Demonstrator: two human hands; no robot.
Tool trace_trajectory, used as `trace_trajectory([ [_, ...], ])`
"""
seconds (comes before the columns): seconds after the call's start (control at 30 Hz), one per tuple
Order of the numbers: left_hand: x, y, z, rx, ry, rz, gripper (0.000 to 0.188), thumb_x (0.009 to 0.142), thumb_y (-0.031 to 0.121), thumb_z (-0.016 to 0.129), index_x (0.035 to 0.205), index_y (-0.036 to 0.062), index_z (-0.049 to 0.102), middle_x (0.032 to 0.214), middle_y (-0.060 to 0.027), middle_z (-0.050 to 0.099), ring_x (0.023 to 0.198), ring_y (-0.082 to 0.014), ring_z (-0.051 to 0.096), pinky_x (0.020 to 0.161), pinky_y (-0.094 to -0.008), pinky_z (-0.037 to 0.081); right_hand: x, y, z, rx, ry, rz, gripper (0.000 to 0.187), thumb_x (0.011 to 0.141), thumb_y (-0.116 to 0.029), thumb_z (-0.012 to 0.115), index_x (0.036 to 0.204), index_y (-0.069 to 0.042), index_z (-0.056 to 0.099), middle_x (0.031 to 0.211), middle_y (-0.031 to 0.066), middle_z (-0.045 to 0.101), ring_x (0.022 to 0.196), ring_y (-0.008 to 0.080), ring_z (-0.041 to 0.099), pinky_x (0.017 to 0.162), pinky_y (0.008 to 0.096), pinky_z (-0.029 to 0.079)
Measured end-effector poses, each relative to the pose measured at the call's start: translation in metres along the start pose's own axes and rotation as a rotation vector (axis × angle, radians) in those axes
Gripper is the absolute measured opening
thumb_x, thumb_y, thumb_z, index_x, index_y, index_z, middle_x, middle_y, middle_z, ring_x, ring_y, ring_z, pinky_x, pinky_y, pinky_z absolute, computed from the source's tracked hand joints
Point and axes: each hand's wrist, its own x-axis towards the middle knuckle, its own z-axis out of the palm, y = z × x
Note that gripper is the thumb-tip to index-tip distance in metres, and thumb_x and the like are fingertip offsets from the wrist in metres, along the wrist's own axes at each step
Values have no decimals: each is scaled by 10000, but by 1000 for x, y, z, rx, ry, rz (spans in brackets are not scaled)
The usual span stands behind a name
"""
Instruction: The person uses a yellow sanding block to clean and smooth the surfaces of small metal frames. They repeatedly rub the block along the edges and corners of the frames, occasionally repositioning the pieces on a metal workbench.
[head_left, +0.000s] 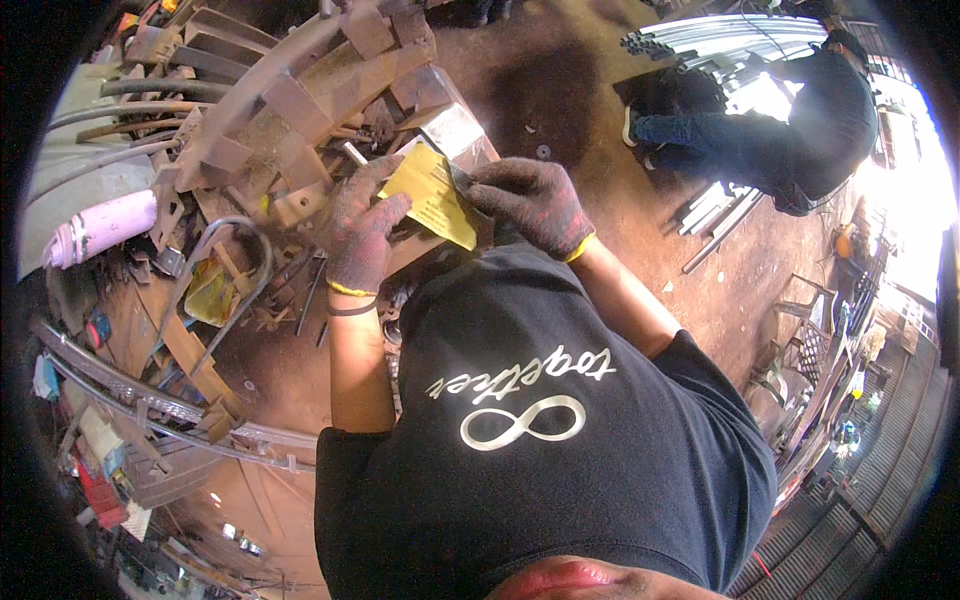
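Far off at nine to ten o'clock, I saw a pink-purple cylinder [103, 229], smooth and rounded, its near end scuffed and smudged. Closer in at nine, a bent metal tube [267, 256] curved into a narrow loop, beside a crumpled, yellowish translucent piece [208, 292]. Between ten and eleven o'clock swept a curved metal frame [298, 108] of flat, boxy plates, brown and dull with rust.

At ten o'clock I had the left hand [362, 228] in view, in a coarse knit glove, grey with dull red patches and a yellow hem; its thumb and fingers pinched the left edge of the sheet. That yellow sheet [432, 200] hung at eleven o'clock, held between both hands in front of the chest: thin, flat and angular, matte, tapering to a lower corner and bearing small dark print. A dark patch showed at its upper right edge; I couldn't tell whether it was a fold.

At one o'clock the right hand [538, 207], gloved alike, had its fingers curled together, thumb and forefinger pinching that edge. Farther out, past one, straight shiny tubes [740, 35] lay bundled, and at two a person in dark clothes [830, 125] bent near them.
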Motion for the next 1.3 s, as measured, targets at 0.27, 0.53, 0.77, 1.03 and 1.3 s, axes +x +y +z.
trace_trajectory([
  [0.27, 15, 2, 4, 382, 227, 163, 511, 912, 100, 717, 1405, -31, 685, 1447, -191, 693, 1354, -283, 640, 1186, -378, 461, -6, -10, -1, -680, 6, -485, 798, 743, -657, 885, 1332, -140, 732, 1413, 203, 645, 1294, 443, 614, 1066, 543, 514],
  [0.53, 27, 23, -10, 546, 53, 191, 479, 918, 147, 760, 1362, -23, 703, 1374, -209, 727, 1315, -312, 673, 1146, -408, 501, 33, 39, 24, -921, 311, -710, 473, 804, -263, 807, 1275, -266, 763, 1341, 68, 688, 1300, 337, 618, 1067, 523, 490],
  [0.77, 37, 60, -10, 1149, -64, 714, 635, 871, 249, 858, 1416, 5, 639, 1496, -247, 608, 1344, -394, 625, 1134, -468, 508, 43, 54, 40, -864, 359, -711, 488, 784, -217, 815, 1270, -223, 761, 1300, 62, 706, 1241, 339, 650, 1015, 508, 514],
  [1.03, 60, -12, -8, 966, 145, 839, 868, 823, 379, 923, 1511, 17, 536, 1555, -288, 528, 1412, -458, 531, 1184, -533, 441, 61, 40, 39, -866, 355, -730, 475, 715, -211, 833, 1182, -159, 761, 1240, 54, 716, 1192, 319, 670, 962, 506, 531],
  [1.3, 61, -20, -9, 961, 139, 800, 832, 775, 423, 955, 1416, 15, 616, 1427, -195, 644, 1324, -403, 584, 1161, -525, 449, 46, 20, 33, -853, 230, -503, 393, 780, -235, 831, 1160, -148, 777, 1210, 94, 723, 1145, 356, 662, 959, 505, 538],
])
